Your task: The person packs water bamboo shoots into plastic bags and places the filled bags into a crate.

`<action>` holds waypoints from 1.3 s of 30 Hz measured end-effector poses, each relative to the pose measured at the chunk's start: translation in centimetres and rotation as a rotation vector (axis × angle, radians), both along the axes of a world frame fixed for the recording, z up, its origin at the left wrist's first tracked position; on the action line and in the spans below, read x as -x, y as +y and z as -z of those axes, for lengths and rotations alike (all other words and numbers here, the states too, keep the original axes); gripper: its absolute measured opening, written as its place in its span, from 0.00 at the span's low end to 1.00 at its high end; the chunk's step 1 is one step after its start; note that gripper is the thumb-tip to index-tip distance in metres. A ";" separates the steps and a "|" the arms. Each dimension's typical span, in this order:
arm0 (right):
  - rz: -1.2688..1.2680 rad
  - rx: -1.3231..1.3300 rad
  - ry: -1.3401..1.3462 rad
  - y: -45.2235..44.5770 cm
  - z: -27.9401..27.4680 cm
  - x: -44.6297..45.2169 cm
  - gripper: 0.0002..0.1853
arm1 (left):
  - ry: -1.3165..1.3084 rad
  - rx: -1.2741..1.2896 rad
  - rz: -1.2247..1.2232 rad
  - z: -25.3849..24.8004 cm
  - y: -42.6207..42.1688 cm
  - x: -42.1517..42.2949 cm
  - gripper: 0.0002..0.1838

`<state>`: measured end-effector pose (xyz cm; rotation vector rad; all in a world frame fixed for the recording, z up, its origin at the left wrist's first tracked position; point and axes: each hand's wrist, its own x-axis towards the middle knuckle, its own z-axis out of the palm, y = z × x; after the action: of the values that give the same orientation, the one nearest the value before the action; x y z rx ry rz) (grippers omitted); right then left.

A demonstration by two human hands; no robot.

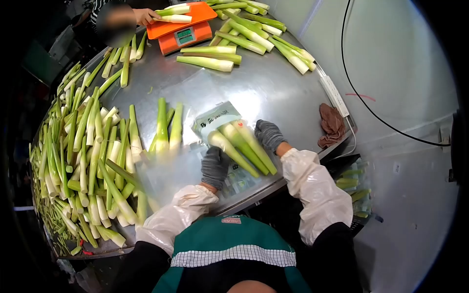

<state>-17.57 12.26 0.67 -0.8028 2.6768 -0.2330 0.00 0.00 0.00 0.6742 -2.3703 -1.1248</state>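
A clear printed plastic bag (215, 122) lies on the metal table, holding three pale green stalks (239, 141) that look like water bamboo shoots. Their thick ends spread towards the bag's printed top and towards my body. My left hand (215, 168), in a grey knit glove, is closed at the bag's left edge beside the stalks. On the other side, my right hand (270, 134), gloved the same way, is closed at the bag's right edge. The fingertips of both hands are partly hidden. More flat plastic bags (171, 171) lie left of my left hand.
A large heap of stalks (93, 151) covers the table's left side. At the back stands an orange scale (185, 36), where another person's hand (145, 16) holds stalks. A brown cloth (331, 126) and power strip (334, 96) lie along the right edge; a crate (359, 195) holds bagged stalks.
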 end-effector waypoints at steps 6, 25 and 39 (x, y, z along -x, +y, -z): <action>-0.066 0.655 -0.741 2.0 -13.5 0.6 0.08 | 0.086 -0.349 0.067 -13.7 -5.8 2.2 0.04; 0.700 1.293 -0.681 13.2 -31.3 -4.8 0.10 | 0.452 0.424 0.834 -30.5 -2.4 10.2 0.06; 0.553 0.793 0.361 34.8 -29.0 -20.4 0.17 | 0.034 -0.439 1.713 -28.6 18.4 11.0 0.08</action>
<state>2.88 47.07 29.66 -0.2576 3.0914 -1.4692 -11.00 18.38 28.61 -1.6330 -2.3281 -2.1214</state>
